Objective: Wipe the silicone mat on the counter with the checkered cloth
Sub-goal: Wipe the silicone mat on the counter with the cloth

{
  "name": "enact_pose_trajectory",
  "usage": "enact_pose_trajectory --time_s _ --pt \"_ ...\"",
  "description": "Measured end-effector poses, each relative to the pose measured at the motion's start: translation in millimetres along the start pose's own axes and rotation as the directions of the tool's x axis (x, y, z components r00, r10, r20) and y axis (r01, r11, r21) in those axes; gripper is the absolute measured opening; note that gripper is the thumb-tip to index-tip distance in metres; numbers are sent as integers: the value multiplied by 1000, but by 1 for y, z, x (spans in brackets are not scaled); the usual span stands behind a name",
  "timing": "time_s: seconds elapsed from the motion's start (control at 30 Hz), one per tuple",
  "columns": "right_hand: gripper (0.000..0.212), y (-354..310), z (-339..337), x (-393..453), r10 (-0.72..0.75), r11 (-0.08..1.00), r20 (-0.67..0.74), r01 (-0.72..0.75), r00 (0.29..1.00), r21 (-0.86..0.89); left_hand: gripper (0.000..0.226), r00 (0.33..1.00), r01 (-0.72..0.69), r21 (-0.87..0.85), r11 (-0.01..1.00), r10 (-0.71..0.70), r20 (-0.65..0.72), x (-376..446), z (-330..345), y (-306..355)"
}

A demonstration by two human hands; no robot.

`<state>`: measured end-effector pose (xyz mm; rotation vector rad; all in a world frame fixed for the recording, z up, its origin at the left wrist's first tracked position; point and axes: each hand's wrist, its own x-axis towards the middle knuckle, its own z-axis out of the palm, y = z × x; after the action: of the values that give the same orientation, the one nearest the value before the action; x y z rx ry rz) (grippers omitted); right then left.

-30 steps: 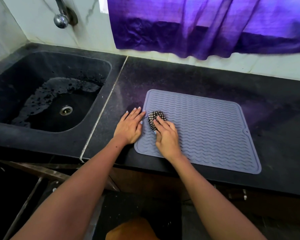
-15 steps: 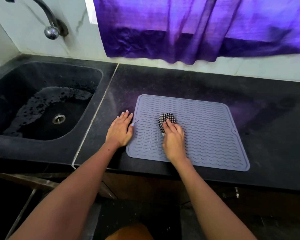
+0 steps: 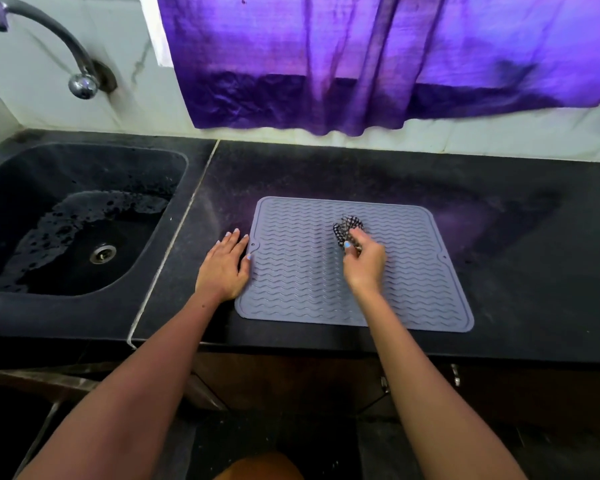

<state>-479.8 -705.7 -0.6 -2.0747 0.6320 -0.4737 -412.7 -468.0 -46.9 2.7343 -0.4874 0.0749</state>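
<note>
Black stone counter [image 3: 326, 174] fills the middle of my view, with the grey silicone mat [image 3: 413, 289] lying flat on it a little right of centre, its wavy ridges running side to side. My right hand [image 3: 364, 261] sits over the upper middle of the mat, fingers curled round the bunched checkered cloth [image 3: 347, 227], which pokes out above my knuckles and touches the ridges there. My left hand [image 3: 222, 268] lies flat with fingers straight and together, on the counter at the mat's left edge beside its small notch; the thumb side reaches the rim, holding nothing.

To wipe this well, I judge I should keep the left palm pressing at that edge so the mat cannot creep, and run the cloth along the ridges rather than across them, so the fabric gets down into the grooves. The cloth is balled up tight, so opening it a little would cover more with each pass. The right half and the lower strip of the mat look like the ground left to work, though I cannot tell from here which parts are clean.

Left of the counter, a pale seam divides it from a dark sink [image 3: 32, 306] with water marks around the drain [image 3: 103, 253]. A curved metal tap [image 3: 49, 32] comes off the pale wall in the upper left of the frame, and a purple curtain [image 3: 361, 64] hangs across the top, casting a violet tint on the stone.
</note>
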Motion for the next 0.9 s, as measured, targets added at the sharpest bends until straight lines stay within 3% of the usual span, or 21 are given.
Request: enact_pose_trajectory --time_s 0.07,0.17,0.3,0.37,0.4,0.47,0.5,0.57,0.63,0.8,0.9 --pt "47 18 5 -19 -183 964 86 196 979 -182 55 1000 -9 -8 1000 9 -10 0 0 0" --pt "54 41 12 -30 -352 800 243 425 904 -423 51 999 -12 -12 1000 12 -31 0 1 -2" --pt "43 46 2 -16 -395 835 250 459 884 -303 49 999 -17 -18 1000 16 -38 0 1 -1" --pt "41 42 -4 -6 -292 919 302 353 907 -173 49 999 -15 -18 1000 15 -38 -1 0 0" --pt "39 36 -9 1 -175 980 323 198 930 -38 50 999 -13 -15 1000 13 -39 -1 0 0" --pt "36 23 -21 14 58 958 304 -138 951 251 50 999 -10 -2 1000 9 -34 -2 0 1" --pt "35 21 -28 19 135 929 232 -205 963 310 50 1000 -9 6 1000 9 -30 -2 1 1" --pt "35 22 -41 20 138 975 6 -137 990 175 50 1000 -5 17 1000 6 -27 -2 0 0" --pt "39 32 -48 9 18 999 -124 -22 992 -36 50 1000 -1 22 1000 2 -20 -2 2 0" --pt "50 64 -44 -9 -216 884 47 216 975 -415 50 1000 4 35 999 -3 -19 -2 3 -1" --pt "48 68 -48 -2 -256 856 80 264 963 -444 50 1000 6 39 999 -6 -5 -2 3 0"
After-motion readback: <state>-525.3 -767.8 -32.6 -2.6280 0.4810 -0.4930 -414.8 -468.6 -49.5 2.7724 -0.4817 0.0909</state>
